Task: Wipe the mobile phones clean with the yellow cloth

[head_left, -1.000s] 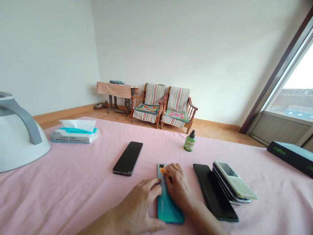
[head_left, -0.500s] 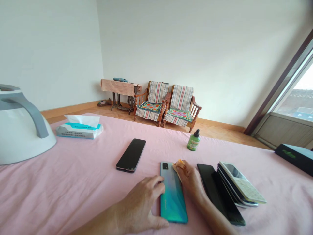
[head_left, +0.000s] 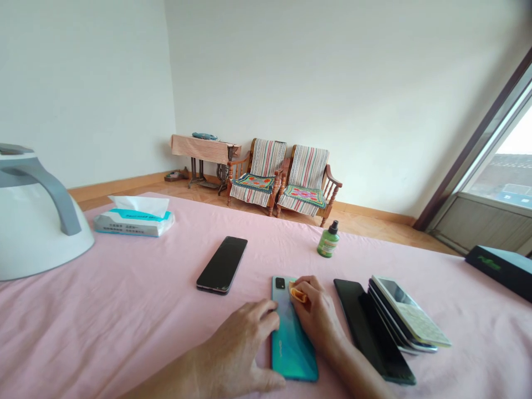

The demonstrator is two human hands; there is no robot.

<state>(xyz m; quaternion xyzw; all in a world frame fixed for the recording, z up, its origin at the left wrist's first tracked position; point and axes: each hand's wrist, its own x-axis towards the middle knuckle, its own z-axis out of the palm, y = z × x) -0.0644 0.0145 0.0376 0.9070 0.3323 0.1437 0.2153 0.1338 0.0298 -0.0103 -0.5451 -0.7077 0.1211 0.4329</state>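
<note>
A blue-green smartphone (head_left: 294, 343) lies back up on the pink cloth, its camera block at the far end. My left hand (head_left: 239, 343) braces it, fingers bent against its left edge and thumb by its near left corner. In my right hand (head_left: 318, 310) is a small folded orange cloth (head_left: 298, 293), pinched and pressed on the upper right of the phone's back. Part of that cloth is hidden by the fingers. To the left lies a black phone (head_left: 222, 265), screen up. A green spray bottle (head_left: 328, 241) stands upright beyond my right hand.
Right of my hand lies another dark phone (head_left: 369, 327), beside a stack of several devices (head_left: 409, 313). A dark box (head_left: 501, 271) sits at the far right. Tissues (head_left: 135, 219) and a white kettle (head_left: 41, 221) stand left. Two wooden chairs (head_left: 305, 177) are beyond the table.
My right hand has slid slightly inward over the phone's back with the orange cloth, which now shows more of its folds. My left hand and the phone stay in place.
</note>
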